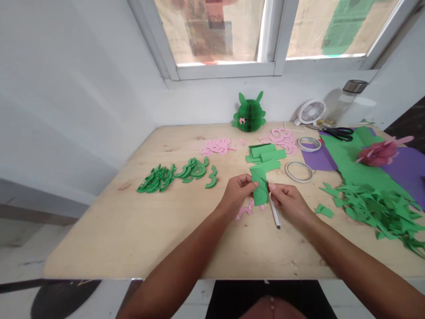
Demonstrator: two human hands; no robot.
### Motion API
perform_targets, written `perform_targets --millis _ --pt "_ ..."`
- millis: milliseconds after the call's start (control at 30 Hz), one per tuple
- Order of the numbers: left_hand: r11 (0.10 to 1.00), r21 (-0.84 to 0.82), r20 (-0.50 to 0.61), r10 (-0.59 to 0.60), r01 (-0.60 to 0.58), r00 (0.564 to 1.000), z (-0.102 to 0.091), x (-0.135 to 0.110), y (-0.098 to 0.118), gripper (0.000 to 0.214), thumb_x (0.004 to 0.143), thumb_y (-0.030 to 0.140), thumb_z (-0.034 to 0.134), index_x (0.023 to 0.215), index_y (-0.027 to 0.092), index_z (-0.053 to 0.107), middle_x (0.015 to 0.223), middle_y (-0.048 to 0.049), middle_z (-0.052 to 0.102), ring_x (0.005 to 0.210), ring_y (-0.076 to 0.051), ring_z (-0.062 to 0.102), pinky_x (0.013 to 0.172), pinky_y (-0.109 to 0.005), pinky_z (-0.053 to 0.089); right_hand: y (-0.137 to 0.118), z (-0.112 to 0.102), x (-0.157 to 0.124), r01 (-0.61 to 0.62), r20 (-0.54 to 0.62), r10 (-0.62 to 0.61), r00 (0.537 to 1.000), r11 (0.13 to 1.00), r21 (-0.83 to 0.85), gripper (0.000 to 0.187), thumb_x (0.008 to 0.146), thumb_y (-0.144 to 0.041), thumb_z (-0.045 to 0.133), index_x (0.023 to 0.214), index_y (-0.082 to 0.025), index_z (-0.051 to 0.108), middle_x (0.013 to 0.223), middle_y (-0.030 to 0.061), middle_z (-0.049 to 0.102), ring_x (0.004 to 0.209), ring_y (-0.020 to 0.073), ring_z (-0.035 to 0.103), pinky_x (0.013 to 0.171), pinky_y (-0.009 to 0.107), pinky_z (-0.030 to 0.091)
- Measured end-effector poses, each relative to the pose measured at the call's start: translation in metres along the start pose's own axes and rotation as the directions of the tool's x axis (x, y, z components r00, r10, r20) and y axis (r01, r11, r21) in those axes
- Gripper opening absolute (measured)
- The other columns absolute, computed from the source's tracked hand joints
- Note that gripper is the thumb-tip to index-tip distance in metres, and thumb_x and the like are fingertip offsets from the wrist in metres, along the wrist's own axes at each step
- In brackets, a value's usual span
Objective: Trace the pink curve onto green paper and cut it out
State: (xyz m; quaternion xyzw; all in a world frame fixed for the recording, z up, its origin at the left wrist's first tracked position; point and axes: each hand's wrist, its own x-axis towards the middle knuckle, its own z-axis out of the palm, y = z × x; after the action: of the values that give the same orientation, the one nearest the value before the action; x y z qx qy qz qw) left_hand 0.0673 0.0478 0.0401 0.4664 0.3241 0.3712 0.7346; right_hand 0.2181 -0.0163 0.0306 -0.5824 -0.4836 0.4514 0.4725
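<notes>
Between my hands is a green paper piece (260, 189) with curved outlines on its face. My left hand (239, 189) grips its left edge, thumb on top. My right hand (286, 197) pinches at its right edge. A white pen-like stick (275, 213) with a dark end lies just beside my right fingers; its upper end is partly hidden. Pink paper curves (245, 212) lie below the paper, partly covered. Just beyond my hands is a stack of folded green paper strips (267, 153).
Piles of green scalloped cutouts (157, 178) lie left, and pink cutouts (217, 146) farther back. Tape rolls (299, 172), black scissors (338, 133) and green scraps (381, 212) lie right. A green honeycomb paper figure (249, 116), a small fan (311, 112) and a bottle (343, 104) stand behind.
</notes>
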Motion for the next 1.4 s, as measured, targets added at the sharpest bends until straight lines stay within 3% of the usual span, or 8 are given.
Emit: perform_targets --millis 600,1400 --pt "1.000 0.006 0.013 0.018 -0.018 1.000 -0.0016 0.0009 -0.0027 0.022 0.066 0.029 0.071 0.064 0.014 0.055 0.059 0.0011 0.056 0.054 -0.011 0.055 0.057 -0.026 0.046 -0.0051 0.0024 -0.0023 -0.005 -0.026 0.007 1.000 0.998 0.058 0.054 0.079 -0.061 0.055 0.049 -0.021 0.035 0.046 -0.0073 0.024 0.044 0.0075 0.016 0.045 0.027 0.010" --pt "1.000 0.010 0.011 0.006 -0.006 1.000 -0.0005 -0.0012 0.0009 0.020 0.065 0.027 0.071 0.063 0.014 0.055 0.059 0.0008 0.056 0.055 -0.011 0.055 0.059 -0.027 0.047 -0.0092 0.0033 -0.0032 -0.036 -0.056 0.037 0.998 0.999 0.017 0.057 0.073 -0.066 0.057 0.047 -0.021 0.034 0.045 -0.0074 0.025 0.044 0.0072 0.017 0.044 0.027 0.011"
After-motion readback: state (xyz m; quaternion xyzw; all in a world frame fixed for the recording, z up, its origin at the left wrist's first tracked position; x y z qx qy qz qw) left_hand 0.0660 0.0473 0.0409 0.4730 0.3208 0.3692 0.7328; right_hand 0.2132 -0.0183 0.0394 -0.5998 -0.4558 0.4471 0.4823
